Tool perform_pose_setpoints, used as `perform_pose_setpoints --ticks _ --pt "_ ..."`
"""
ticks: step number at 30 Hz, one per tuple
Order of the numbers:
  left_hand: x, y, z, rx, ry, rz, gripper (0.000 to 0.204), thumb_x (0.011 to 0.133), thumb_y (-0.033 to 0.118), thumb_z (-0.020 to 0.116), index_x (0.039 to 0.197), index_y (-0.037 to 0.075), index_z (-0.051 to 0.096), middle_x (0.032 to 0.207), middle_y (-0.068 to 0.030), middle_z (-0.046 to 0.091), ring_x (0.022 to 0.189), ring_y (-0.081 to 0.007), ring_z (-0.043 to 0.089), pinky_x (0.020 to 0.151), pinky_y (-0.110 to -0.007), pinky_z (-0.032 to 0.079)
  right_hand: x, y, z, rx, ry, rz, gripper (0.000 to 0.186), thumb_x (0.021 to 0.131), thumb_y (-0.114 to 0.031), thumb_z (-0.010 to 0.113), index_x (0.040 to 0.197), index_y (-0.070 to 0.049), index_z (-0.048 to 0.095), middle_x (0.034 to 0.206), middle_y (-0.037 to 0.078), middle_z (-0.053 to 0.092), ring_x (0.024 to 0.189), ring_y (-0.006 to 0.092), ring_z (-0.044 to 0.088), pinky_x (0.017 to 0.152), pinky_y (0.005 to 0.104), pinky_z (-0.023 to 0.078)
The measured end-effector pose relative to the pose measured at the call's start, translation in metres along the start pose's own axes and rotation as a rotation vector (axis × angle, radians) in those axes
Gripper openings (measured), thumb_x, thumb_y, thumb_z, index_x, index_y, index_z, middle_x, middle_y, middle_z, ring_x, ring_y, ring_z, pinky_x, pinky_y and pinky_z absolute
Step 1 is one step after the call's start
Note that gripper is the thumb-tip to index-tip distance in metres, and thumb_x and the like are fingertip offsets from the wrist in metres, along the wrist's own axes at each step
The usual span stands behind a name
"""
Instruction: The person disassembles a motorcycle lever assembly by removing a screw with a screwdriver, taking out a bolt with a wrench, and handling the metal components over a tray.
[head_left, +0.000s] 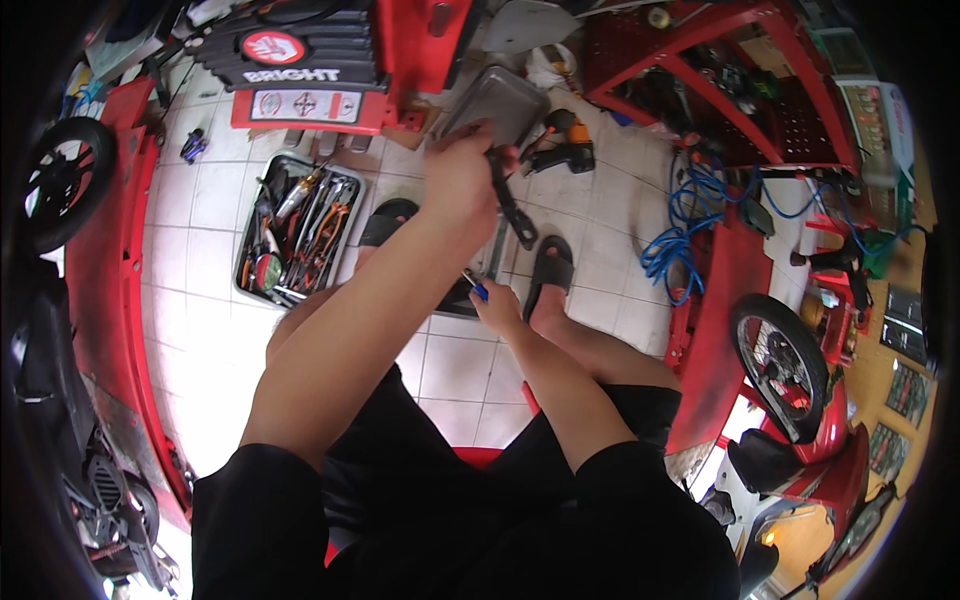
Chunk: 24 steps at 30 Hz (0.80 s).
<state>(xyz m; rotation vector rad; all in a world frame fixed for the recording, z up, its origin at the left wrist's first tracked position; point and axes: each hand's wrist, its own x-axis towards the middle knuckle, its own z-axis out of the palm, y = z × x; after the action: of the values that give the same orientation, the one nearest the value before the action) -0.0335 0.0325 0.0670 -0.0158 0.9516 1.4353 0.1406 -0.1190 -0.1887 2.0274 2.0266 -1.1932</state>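
The left arm (345, 325) reaches out, left grip (463, 168) curled, farther forward than the curled right grip (499, 308).

Toward one o'clock, your long, narrow black piece (512, 207) looks mostly matt; metal or plastic, you cannot tell. At the centre, your slim blue-handled tool (480, 292) pairs a plastic-looking grip with a bright metal shaft. At twelve, the grey rectangular tray (503, 102) looks like smooth, softly shining metal. Between two and three, your coiled blue hose (660, 258) looks like glossy plastic. At nine, the long red metal platform (110, 300) is painted, scuffed lower down. At six, your black cloth shirt (520, 540) is matt.
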Motion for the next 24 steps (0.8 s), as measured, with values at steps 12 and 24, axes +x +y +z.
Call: perform_pose_setpoints --ticks 12,24 --pt "-0.029 -0.012 0.009 0.495 -0.34 -0.18 0.03 0.092 0.017 0.063 0.115 -0.003 0.06 0.091 -0.0071 0.066 0.065 -0.0109 0.053 0.054 -0.024 0.038 -0.072 -0.129 -0.254 1.108 0.01 -0.335 0.02 0.093 -0.021 0.063 0.101 -0.003 0.057 0.079 0.0 0.056 0.07 0.01 0.055 0.063 0.0252 0.044" --pt "-0.022 -0.027 0.009 0.422 -0.41 -0.133 0.028 0.098 0.015 0.054 0.109 -0.009 0.061 0.081 -0.0078 0.062 0.057 -0.0116 0.05 0.051 -0.024 0.035 -0.046 -0.132 -0.253 0.873 0.314 -0.236 0.038 0.084 -0.028 0.076 0.104 0.002 0.064 0.076 0.004 0.067 0.065 0.008 0.057 0.061 0.0235 0.046"
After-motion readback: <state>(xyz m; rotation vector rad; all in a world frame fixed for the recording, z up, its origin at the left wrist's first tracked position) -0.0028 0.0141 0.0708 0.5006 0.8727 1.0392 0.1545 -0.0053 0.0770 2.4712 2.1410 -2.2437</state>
